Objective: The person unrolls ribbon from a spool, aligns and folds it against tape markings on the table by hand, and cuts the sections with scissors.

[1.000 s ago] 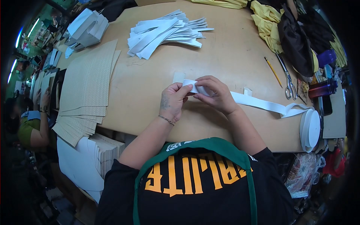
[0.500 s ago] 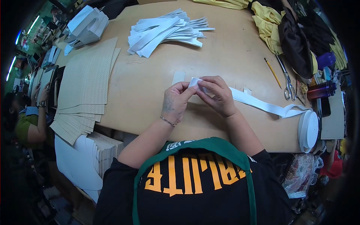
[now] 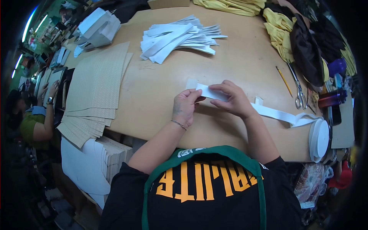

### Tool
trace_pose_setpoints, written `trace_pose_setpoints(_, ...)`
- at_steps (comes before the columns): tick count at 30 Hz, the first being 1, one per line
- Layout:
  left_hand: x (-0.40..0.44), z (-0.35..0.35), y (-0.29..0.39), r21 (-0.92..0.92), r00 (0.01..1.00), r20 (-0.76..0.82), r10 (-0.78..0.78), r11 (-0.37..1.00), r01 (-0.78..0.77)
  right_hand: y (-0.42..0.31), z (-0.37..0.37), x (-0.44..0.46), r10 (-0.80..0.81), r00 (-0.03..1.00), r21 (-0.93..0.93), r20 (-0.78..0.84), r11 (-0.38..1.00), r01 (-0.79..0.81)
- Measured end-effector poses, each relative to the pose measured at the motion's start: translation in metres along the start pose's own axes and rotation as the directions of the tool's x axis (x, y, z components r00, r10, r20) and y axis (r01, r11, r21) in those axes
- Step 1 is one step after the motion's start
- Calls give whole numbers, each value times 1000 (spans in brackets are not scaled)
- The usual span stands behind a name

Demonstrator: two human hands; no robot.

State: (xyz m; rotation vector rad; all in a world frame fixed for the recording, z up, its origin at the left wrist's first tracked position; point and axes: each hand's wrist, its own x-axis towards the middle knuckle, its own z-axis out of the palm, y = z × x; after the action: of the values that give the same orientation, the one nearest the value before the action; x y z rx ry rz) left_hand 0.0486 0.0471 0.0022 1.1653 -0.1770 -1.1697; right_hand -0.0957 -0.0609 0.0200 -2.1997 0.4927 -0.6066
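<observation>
We have our L hand (image 3: 184, 109) pinched on the end of a white strip (image 3: 211, 92), w/ thumb & finger tight on it. Our R hand (image 3: 234, 97) is just right of that pinch, fingers bent over the same strip, thumb by its low edge; we can't tell if they nip it or only touch it. So the strip's end is btwn our 2 hands, over the big table (image 3: 245, 50). The rest comes out on the right side of our R hand & goes to a white roll (image 3: 321, 140), well right of our grip, w/ a loopy bend near the roll.

Just past our L hand, a pale patch (image 3: 191, 83) is on the table. A small white tab (image 3: 259, 100) is near our R hand, next to the strip. Well past our grip we see a messy pile of white pcs (image 3: 172, 38). Left of our grip are tan sheets (image 3: 96, 84), spread like a fan at the near end. Past our R hand & to its right lie a yellow pencil (image 3: 284, 82) & scissors (image 3: 298, 88), handles toward us, w/ a dark bottle (image 3: 332, 98) a bit more right.
</observation>
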Motion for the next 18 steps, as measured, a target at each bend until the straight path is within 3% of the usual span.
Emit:
trace_pose_setpoints(3,9,-7,-7,162,991,29,131,978,-134,-1,-7,9,67,994,-84,81,995,-61)
trace_pose_setpoints(4,13,-9,-7,126,991,69,117,984,-125,4,-3,10,41,996,-152,76,988,-29)
trace_pose_setpoints(7,13,-11,4,273,999,26,-35,962,27,3,3,9,100,988,-265,116,962,-66)
trace_pose_setpoints(10,24,-15,7,584,996,76,-40,811,-12,9,6,6,135,983,-300,128,950,-91)
trace_pose_setpoints(11,32,-20,2,734,975,151,162,643,-220,11,7,7,132,983,-335,129,939,-82)
trace_pose_setpoints(13,45,-27,-9,851,792,410,453,122,-511,17,10,10,131,983,-405,127,912,-70)
trace_pose_setpoints(18,51,-32,-7,850,824,355,443,214,-481,30,17,15,124,987,-387,104,919,-75)
